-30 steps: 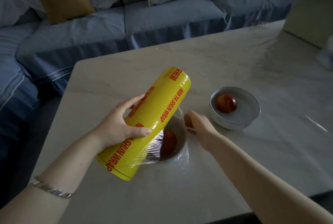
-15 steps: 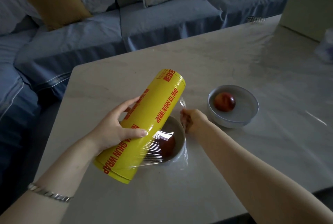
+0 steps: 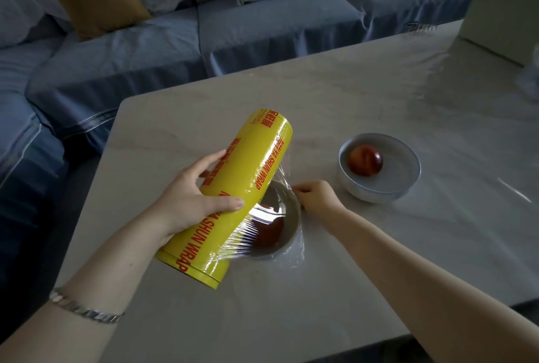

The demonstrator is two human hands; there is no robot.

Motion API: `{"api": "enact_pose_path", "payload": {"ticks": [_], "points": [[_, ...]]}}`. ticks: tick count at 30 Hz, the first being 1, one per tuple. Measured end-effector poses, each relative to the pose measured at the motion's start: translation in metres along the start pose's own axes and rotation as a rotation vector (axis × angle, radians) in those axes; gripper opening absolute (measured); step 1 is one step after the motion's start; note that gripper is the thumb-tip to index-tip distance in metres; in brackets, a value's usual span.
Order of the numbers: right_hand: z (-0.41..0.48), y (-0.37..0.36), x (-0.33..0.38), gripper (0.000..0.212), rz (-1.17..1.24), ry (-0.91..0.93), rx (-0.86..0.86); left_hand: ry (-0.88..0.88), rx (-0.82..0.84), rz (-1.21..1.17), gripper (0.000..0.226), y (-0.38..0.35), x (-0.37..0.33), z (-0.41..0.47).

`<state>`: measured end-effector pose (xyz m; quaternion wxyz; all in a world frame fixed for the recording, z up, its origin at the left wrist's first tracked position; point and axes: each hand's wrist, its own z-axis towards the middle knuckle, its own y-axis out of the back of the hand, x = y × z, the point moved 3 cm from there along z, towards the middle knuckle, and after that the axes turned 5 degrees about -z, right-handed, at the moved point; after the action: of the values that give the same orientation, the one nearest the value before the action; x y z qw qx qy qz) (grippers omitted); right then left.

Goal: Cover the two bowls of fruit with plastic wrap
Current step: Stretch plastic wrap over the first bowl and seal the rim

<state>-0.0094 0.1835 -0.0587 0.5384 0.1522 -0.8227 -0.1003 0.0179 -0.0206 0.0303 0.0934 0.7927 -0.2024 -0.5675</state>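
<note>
My left hand [image 3: 192,199] grips a big yellow roll of plastic wrap [image 3: 230,196], held slanted over the near bowl [image 3: 291,222]. A clear sheet of wrap [image 3: 262,225] stretches from the roll across that bowl, which holds a red fruit [image 3: 269,231]. My right hand [image 3: 316,196] pinches the sheet's edge at the bowl's far right rim. More wrap hangs down the bowl's right side onto the table. A second grey bowl [image 3: 379,167] with a red fruit [image 3: 366,159] stands to the right, with no wrap seen over it.
The pale marble table [image 3: 379,260] stretches right and toward me. A blue sofa [image 3: 262,24] with cushions runs behind and to the left. A pale box [image 3: 501,12] stands at the table's far right corner, with a small shiny object [image 3: 421,27] beside it.
My right hand lifted off the table and moved up to the bowl's far rim, drawing the wrap's edge taut. The roll shifted slightly upward in my left hand.
</note>
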Motion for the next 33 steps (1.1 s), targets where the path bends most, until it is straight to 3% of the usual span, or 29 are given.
{"api": "enact_pose_path", "payload": {"ticks": [5, 11, 15, 19, 23, 29, 33], "points": [[-0.018, -0.004, -0.008, 0.025, 0.23, 0.001, 0.117, 0.021, 0.001, 0.023, 0.106, -0.002, -0.001, -0.003], [-0.032, -0.011, -0.011, 0.032, -0.269, 0.194, -0.044, 0.121, -0.005, -0.078, 0.079, -0.004, -0.001, -0.002], [-0.028, -0.015, -0.009, 0.034, -0.33, 0.13, -0.055, 0.174, 0.028, -0.041, 0.081, -0.002, -0.004, 0.0], [-0.03, -0.015, -0.007, 0.032, -0.349, 0.103, -0.087, 0.124, -0.054, -0.007, 0.076, 0.0, -0.012, -0.004], [-0.034, -0.013, -0.005, 0.029, -0.369, 0.15, -0.122, 0.022, -0.199, 0.252, 0.06, 0.001, -0.014, -0.021], [-0.032, -0.015, -0.009, 0.035, -0.345, 0.155, -0.127, 0.055, -0.441, 0.646, 0.089, 0.008, -0.003, -0.034], [-0.031, -0.014, -0.01, 0.038, -0.378, 0.168, -0.13, 0.1, -0.466, 0.732, 0.094, 0.003, 0.007, -0.035]]}}
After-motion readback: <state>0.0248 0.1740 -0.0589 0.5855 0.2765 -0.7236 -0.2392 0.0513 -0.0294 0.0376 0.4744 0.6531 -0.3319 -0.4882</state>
